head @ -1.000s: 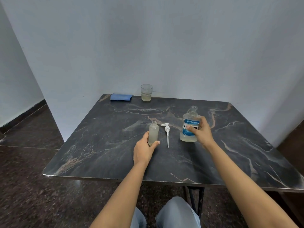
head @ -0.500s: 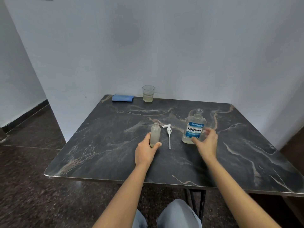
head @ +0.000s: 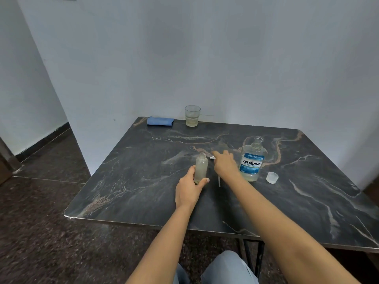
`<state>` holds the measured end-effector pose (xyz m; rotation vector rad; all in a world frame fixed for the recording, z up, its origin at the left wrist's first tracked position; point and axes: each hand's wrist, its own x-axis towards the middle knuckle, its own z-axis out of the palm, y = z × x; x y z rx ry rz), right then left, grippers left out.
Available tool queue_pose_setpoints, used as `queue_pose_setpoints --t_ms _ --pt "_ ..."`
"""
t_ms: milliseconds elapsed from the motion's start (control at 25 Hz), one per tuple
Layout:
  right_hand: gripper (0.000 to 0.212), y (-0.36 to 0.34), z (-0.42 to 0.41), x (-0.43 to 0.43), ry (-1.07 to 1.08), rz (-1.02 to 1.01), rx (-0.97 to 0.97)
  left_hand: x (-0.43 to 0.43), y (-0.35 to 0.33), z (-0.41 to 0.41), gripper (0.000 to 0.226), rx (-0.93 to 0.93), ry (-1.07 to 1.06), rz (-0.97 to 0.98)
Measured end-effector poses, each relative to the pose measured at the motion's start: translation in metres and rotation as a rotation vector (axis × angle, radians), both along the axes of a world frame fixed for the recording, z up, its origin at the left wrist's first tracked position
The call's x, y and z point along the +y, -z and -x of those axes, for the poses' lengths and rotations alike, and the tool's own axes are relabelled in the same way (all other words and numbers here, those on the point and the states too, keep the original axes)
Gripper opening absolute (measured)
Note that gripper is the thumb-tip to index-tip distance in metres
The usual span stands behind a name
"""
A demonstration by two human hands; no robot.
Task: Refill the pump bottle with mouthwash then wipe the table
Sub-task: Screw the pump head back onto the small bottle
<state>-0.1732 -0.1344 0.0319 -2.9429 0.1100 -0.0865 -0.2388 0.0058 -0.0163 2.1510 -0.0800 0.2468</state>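
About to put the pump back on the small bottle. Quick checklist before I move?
1. Pump bottle upright, left hand gripping it: ok.
2. Its neck open: ok.
3. Fill level through frosted wall: cannot tell.
4. Right hand over pump; grip: cannot tell.
5. Mouthwash bottle capped: not ok, cap lies beside it.
6. Blue cloth on table for wiping: ok.

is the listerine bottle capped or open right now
Open. The Listerine bottle has a bare neck with nothing on top, and its clear cap sits apart on the table to its right.
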Motion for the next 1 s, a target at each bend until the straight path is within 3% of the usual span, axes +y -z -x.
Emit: queue_pose_setpoints --t_ms 120,280,480,640,840,1000 --pt "0.034 0.01 -0.008 0.001 0.013 0.026 0.086 0.0 0.001 -0.001 0.047 0.002 -0.001 0.0" --pt "0.022 -0.002 -0.002 -0.003 0.002 -0.11 -0.037 -0.001 0.0 -0.001 0.045 -0.002 0.005 0.003" --pt "0.028 -0.071 0.014 0.0 -0.12 -0.796 -0.63 0.0 0.001 0.0 0.04 0.017 -0.004 0.015" --pt "0.027 -0.099 0.027 0.011 -0.251 -1.223 -0.682 0.0 0.001 0.0 0.042 0.024 -0.006 0.018" --pt "0.023 -0.092 0.031 0.014 -0.414 -1.251 -0.595 -0.001 0.0 0.001 0.043 0.023 -0.008 0.014" --pt "0.024 -0.088 0.029 0.015 -0.404 -1.225 -0.566 -0.001 -0.001 0.0 0.043 0.029 -0.007 0.015"
